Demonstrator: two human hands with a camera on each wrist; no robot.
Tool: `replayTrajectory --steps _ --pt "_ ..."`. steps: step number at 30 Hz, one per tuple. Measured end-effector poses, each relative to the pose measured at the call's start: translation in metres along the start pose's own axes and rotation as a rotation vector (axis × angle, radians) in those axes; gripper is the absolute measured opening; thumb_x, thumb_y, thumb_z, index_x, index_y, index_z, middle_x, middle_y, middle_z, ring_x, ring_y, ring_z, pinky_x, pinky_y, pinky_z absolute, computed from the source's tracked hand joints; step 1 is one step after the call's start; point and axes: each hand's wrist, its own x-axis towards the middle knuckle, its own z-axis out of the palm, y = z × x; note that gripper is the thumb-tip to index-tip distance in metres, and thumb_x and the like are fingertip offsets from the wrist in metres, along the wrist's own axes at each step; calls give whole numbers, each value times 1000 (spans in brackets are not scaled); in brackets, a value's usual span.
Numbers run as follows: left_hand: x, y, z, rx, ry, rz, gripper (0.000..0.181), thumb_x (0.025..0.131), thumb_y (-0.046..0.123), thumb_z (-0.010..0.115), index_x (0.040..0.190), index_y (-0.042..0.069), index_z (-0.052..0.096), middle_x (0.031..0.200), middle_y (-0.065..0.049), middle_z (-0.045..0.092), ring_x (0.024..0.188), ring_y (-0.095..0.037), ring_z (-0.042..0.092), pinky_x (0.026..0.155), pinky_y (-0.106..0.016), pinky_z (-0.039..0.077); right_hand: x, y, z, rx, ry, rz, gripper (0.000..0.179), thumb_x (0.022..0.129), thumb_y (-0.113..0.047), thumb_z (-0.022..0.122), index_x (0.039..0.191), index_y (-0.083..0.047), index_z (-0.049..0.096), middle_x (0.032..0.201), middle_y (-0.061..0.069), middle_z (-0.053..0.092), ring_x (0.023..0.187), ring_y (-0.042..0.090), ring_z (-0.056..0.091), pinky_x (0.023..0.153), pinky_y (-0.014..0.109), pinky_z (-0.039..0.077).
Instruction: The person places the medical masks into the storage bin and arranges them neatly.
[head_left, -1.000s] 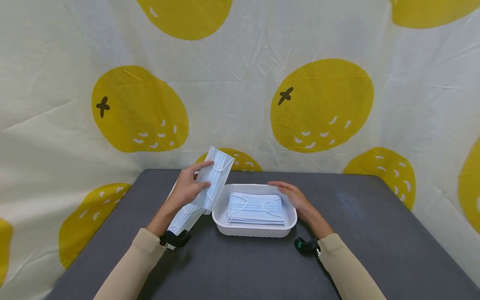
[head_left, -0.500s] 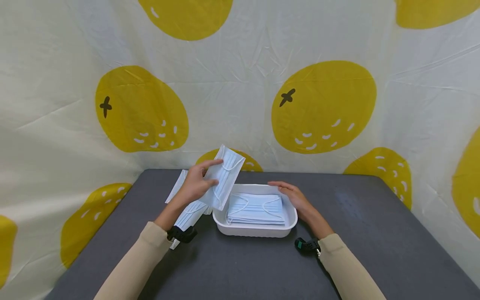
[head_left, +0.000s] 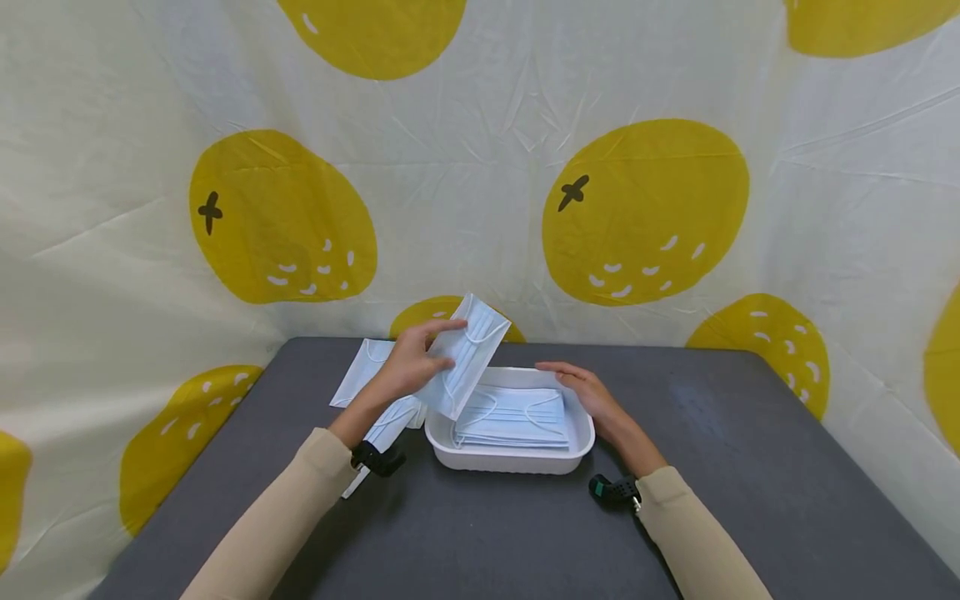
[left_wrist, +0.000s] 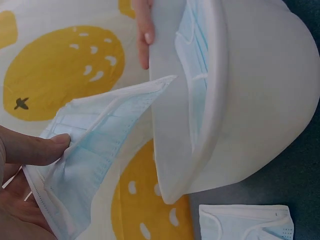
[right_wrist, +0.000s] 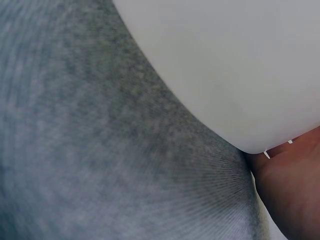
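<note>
A pale blue pleated face mask (head_left: 467,354) is pinched between the thumb and fingers of my left hand (head_left: 411,360). It is held tilted above the left end of a white plastic tub (head_left: 510,461); its lower corner overlaps the rim in the head view. In the left wrist view, the same mask (left_wrist: 95,135) is bent, its pointed corner near the tub wall. Inside the tub lies a stack of face masks (head_left: 517,414) with white ear loops. My right hand (head_left: 588,396) rests at the tub's right end, fingers fairly straight along the back right rim.
Several loose face masks (head_left: 362,371) lie on the dark grey table (head_left: 495,542) left of the tub, partly hidden beneath my left arm. Behind the table hangs a white cloth (head_left: 457,208) with yellow fruit prints. Black straps with small cameras (head_left: 377,459) sit on both wrists.
My left hand has moved right with the mask, from beside the tub to over its left end. More of the loose masks on the table now shows. My right hand has stayed put.
</note>
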Motion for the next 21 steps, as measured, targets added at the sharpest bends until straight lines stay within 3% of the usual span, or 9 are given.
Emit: replayTrajectory --steps 6,13,21 --pt "9 2 6 1 -44 -12 59 81 -15 73 136 5 68 144 -14 63 141 -33 52 118 -56 41 0 0 -1 -5 -3 4 39 110 -17 44 144 -8 61 156 12 52 133 13 51 116 40 38" --pt "23 2 10 55 -140 -29 58 82 -8 77 136 11 69 147 -13 62 136 -32 55 114 -51 48 0 -1 0 10 -11 5 39 110 -17 44 144 -7 60 156 13 53 125 4 55 117 44 39" --pt "39 7 12 67 -299 -9 56 83 -2 77 135 17 70 146 -7 64 138 -28 53 118 -49 43 1 -2 1 5 3 11 40 110 -15 44 145 -5 59 155 15 53 133 17 52 110 33 42"
